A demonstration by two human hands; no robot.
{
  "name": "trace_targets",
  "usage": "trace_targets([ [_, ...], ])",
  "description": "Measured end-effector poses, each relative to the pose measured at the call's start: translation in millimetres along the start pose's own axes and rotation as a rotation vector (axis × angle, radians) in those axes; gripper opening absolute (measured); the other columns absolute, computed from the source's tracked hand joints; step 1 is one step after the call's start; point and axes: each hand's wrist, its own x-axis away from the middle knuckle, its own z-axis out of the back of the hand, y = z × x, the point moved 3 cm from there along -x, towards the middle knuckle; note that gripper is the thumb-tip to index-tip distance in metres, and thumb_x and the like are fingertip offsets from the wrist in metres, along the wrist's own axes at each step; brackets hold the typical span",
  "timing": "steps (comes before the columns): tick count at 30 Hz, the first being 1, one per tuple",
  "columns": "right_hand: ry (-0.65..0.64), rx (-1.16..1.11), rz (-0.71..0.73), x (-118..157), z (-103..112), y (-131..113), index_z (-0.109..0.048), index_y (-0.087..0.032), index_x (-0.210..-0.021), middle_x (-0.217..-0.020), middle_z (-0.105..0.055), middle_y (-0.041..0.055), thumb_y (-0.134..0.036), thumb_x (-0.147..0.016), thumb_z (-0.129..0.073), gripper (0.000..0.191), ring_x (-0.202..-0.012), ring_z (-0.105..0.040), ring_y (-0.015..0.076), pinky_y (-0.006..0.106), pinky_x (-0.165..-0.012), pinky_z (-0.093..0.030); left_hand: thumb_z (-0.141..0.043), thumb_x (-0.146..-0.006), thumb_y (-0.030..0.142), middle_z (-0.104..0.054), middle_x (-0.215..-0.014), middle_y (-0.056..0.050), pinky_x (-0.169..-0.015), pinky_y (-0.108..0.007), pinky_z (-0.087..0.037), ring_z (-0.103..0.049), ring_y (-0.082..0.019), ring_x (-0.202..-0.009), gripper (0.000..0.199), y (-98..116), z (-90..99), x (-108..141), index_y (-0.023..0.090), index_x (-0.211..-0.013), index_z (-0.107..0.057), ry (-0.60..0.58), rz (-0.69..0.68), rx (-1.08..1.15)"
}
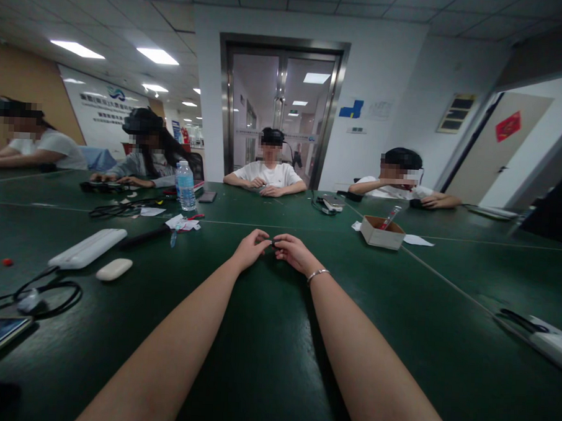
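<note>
Both my arms reach forward over the dark green table (267, 321). My left hand (252, 249) and my right hand (295, 251) meet near the middle of the view, fingertips almost touching. Between them is a small dark object (273, 244), too small to identify. The right thumb and fingers are closed on it, and the left thumb and fingertips press against its left side. A silver bracelet (318, 275) circles my right wrist.
To the left lie a white power strip (90, 248), a white oval case (114, 269), a phone (0, 335) and cables. Farther back stand a water bottle (186, 186) and, at right, an open box (382, 233). Several people sit across the table. A white device (555, 340) lies far right.
</note>
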Motion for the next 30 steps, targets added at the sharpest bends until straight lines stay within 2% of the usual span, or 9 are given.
trace_targets([
  [4, -0.011, 0.006, -0.003, 0.2, -0.3, 0.2, -0.056, -0.013, -0.084, -0.065, -0.060, 0.0024, -0.003, -0.072, -0.059, 0.016, -0.050, -0.056, 0.0094, 0.019, -0.046, -0.050, -0.058, -0.070, 0.026, -0.056, -0.079, -0.001, -0.056, -0.023, -0.043, -0.054, -0.009, -0.056, 0.026, 1.4, 0.9, 0.1, 0.018, -0.095, -0.055, 0.019, -0.034, 0.023],
  [10, -0.025, -0.002, -0.003, -1.0, 0.3, 1.3, -0.056, -0.012, -0.083, -0.065, -0.060, 0.0025, -0.002, -0.070, -0.060, 0.016, -0.050, -0.057, 0.0101, 0.019, -0.046, -0.049, -0.051, -0.077, 0.037, -0.053, -0.062, 0.002, -0.053, -0.022, -0.041, -0.051, -0.010, -0.052, 0.025, -4.4, -1.3, -3.7, 0.017, -0.091, -0.056, -0.020, -0.014, 0.047],
  [14, -0.030, -0.022, 0.002, -1.5, 0.8, 1.9, -0.056, -0.013, -0.082, -0.064, -0.059, 0.0023, -0.003, -0.069, -0.062, 0.017, -0.051, -0.057, 0.0103, 0.019, -0.046, -0.049, -0.047, -0.079, 0.041, -0.053, -0.062, 0.002, -0.052, -0.022, -0.041, -0.051, -0.009, -0.051, 0.028, -4.6, -2.4, -3.9, 0.016, -0.088, -0.056, -0.037, 0.007, 0.074],
  [17, -0.029, -0.017, -0.001, -1.1, 0.8, 1.9, -0.057, -0.013, -0.082, -0.064, -0.059, 0.0023, -0.003, -0.068, -0.062, 0.017, -0.051, -0.057, 0.0104, 0.019, -0.047, -0.049, -0.050, -0.077, 0.033, -0.055, -0.066, 0.001, -0.052, -0.021, -0.040, -0.052, -0.009, -0.052, 0.022, -3.5, -1.8, -3.3, 0.017, -0.091, -0.056, -0.033, 0.023, 0.092],
  [21, -0.029, -0.013, -0.004, -0.5, 0.3, 1.2, -0.057, -0.012, -0.083, -0.063, -0.059, 0.0023, -0.003, -0.069, -0.061, 0.018, -0.051, -0.057, 0.0104, 0.019, -0.047, -0.049, -0.051, -0.073, 0.023, -0.051, -0.058, 0.003, -0.051, -0.020, -0.039, -0.051, -0.009, -0.051, 0.020, -0.8, -0.7, -2.9, 0.016, -0.091, -0.056, -0.021, -0.003, 0.083],
  [27, -0.029, -0.006, -0.020, -0.1, -1.3, 0.1, -0.056, -0.013, -0.083, -0.063, -0.059, 0.0022, -0.002, -0.070, -0.061, 0.017, -0.051, -0.057, 0.0103, 0.019, -0.047, -0.049, -0.045, -0.080, 0.036, -0.050, -0.055, 0.003, -0.047, -0.020, -0.039, -0.048, -0.008, -0.047, 0.025, -1.2, -1.7, -3.4, 0.015, -0.089, -0.056, -0.033, -0.004, 0.099],
  [30, -0.030, 0.000, -0.021, 0.2, -1.6, -0.5, -0.056, -0.013, -0.083, -0.063, -0.059, 0.0020, -0.001, -0.071, -0.060, 0.017, -0.051, -0.057, 0.0101, 0.019, -0.047, -0.050, -0.047, -0.078, 0.034, -0.051, -0.054, 0.003, -0.047, -0.020, -0.039, -0.049, -0.008, -0.047, 0.024, -2.1, -1.6, -3.8, 0.015, -0.088, -0.056, -0.029, 0.010, 0.113],
])
